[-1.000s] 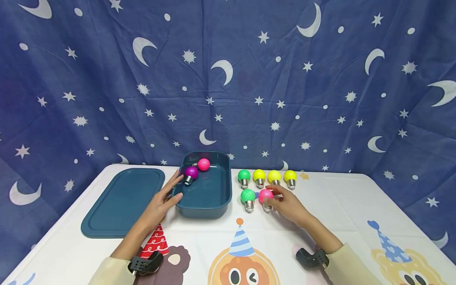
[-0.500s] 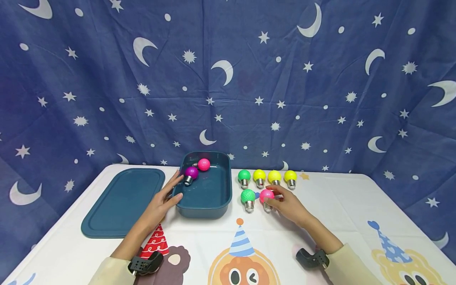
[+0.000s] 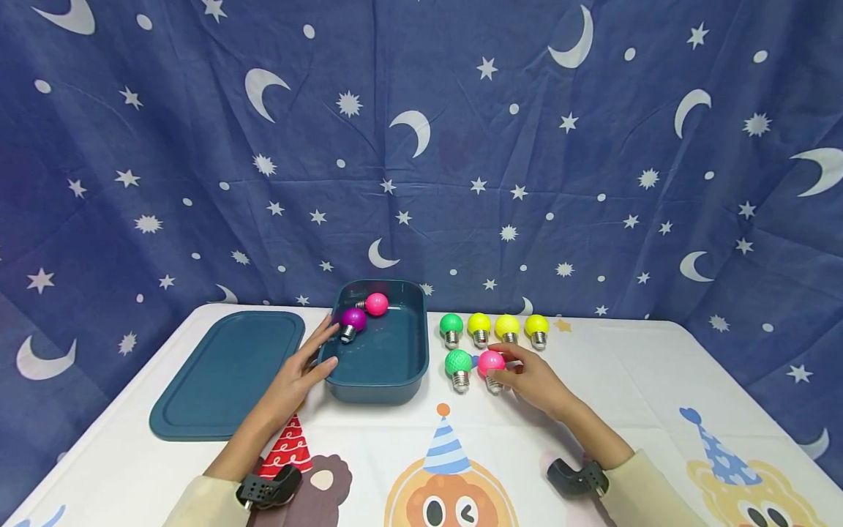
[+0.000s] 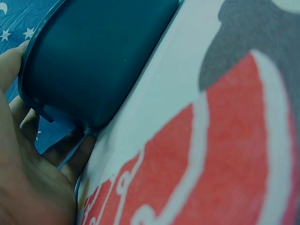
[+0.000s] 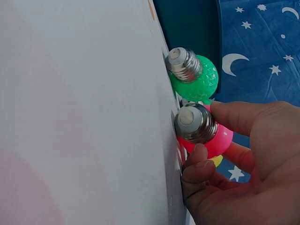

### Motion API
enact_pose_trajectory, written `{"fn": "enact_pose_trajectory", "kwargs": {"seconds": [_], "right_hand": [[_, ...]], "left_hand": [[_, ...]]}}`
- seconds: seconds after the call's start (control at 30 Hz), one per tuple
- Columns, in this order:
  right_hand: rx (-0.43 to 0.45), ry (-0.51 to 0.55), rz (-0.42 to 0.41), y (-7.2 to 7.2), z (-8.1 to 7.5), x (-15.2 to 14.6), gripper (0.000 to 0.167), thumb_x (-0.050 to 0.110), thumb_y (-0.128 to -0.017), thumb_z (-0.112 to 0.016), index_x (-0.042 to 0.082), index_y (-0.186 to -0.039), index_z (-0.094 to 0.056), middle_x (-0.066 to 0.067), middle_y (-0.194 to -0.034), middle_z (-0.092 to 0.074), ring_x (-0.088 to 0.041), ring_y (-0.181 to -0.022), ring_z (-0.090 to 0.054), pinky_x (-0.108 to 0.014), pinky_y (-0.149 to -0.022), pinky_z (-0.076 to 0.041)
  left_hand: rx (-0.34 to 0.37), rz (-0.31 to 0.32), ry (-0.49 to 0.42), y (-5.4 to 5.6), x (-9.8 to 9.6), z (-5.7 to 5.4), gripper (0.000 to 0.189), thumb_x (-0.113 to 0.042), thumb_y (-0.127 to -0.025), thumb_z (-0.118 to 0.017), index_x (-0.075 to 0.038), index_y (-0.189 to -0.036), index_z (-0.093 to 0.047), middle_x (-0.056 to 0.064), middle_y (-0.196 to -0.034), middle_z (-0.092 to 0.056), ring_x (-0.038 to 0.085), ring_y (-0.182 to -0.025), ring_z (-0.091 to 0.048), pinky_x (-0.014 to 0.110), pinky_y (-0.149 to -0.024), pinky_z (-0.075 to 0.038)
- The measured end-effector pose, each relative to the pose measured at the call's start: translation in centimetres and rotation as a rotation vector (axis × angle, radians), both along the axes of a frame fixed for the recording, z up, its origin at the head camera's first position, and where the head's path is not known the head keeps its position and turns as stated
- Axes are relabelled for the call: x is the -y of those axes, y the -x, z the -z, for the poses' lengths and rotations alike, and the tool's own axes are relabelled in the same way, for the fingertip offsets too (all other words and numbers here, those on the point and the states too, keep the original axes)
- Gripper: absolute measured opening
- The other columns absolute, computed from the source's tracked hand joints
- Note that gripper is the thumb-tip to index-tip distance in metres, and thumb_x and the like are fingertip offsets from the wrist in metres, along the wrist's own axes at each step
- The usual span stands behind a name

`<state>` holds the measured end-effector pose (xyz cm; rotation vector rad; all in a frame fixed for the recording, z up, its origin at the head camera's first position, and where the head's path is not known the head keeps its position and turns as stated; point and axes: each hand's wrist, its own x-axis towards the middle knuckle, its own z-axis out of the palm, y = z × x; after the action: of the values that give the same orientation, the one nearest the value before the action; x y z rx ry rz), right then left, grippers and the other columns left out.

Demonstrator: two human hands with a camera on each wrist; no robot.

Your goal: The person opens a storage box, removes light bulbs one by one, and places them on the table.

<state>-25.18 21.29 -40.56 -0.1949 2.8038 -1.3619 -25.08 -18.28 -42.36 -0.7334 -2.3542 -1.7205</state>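
Observation:
A dark teal plastic box (image 3: pixel 377 395) stands near the table's back edge. My left hand (image 3: pixel 295 377) rests against its left side, thumb at the rim, fingers fairly straight; the left wrist view shows fingertips (image 4: pixel 82 152) near the wall's lower edge. Inside lie a purple light bulb (image 3: pixel 353 320) and a pink bulb (image 3: pixel 377 304). Right of the box, my right hand (image 3: pixel 535 377) pinches another pink light bulb (image 3: pixel 490 362) between thumb and fingers, its metal base (image 5: pixel 196 123) showing in the right wrist view. A textured green bulb (image 3: pixel 459 362) lies just left of it.
Behind the held bulb runs a row with a smooth green bulb (image 3: pixel 451 324) and yellow bulbs (image 3: pixel 479 323). The flat teal lid (image 3: pixel 227 373) lies left of the box. A blue curtain (image 3: pixel 448 183) with moons and stars hangs behind the white patterned tablecloth (image 3: pixel 408 446).
The pink bulb in my right hand has shifted very slightly right and then back left. My left hand and the box have stayed in place.

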Motion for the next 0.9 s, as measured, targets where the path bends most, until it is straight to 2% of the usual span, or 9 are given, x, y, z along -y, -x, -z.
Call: {"fn": "enact_pose_trajectory", "kwargs": {"seconds": [0.2, 0.5, 0.9], "right_hand": [[0.008, -0.001, -0.008, -0.07, -0.05, -0.03, 0.048, 0.015, -0.085, -0.071, 0.013, -0.131, -0.059, -0.007, -0.108, -0.06, -0.023, -0.082, -0.052, -0.029, -0.06, -0.046], [0.026, -0.014, -0.017, -0.05, -0.12, -0.02, 0.05, 0.017, -0.085, -0.071, 0.015, -0.133, -0.057, -0.006, -0.092, -0.056, -0.022, -0.081, -0.05, -0.028, -0.059, -0.045], [0.024, 0.004, -0.019, -0.24, -0.38, -0.05, 0.052, 0.015, -0.085, -0.071, 0.01, -0.133, -0.055, -0.01, -0.11, -0.059, -0.024, -0.086, -0.053, -0.029, -0.065, -0.049]], "left_hand": [[-0.005, -0.003, 0.005, -0.04, 0.04, -0.05, 0.055, -0.015, -0.098, -0.053, -0.007, -0.149, -0.034, 0.005, -0.159, -0.013, 0.028, -0.144, -0.008, 0.06, -0.11, -0.013], [-0.001, -0.004, 0.002, -0.09, 0.01, -0.15, 0.054, -0.015, -0.098, -0.053, -0.006, -0.148, -0.035, 0.006, -0.159, -0.013, 0.029, -0.144, -0.008, 0.061, -0.11, -0.013], [0.011, -0.002, -0.008, -0.11, -0.04, -0.24, 0.054, -0.016, -0.098, -0.053, -0.006, -0.148, -0.035, 0.005, -0.159, -0.013, 0.031, -0.144, -0.007, 0.063, -0.108, -0.012]]}}
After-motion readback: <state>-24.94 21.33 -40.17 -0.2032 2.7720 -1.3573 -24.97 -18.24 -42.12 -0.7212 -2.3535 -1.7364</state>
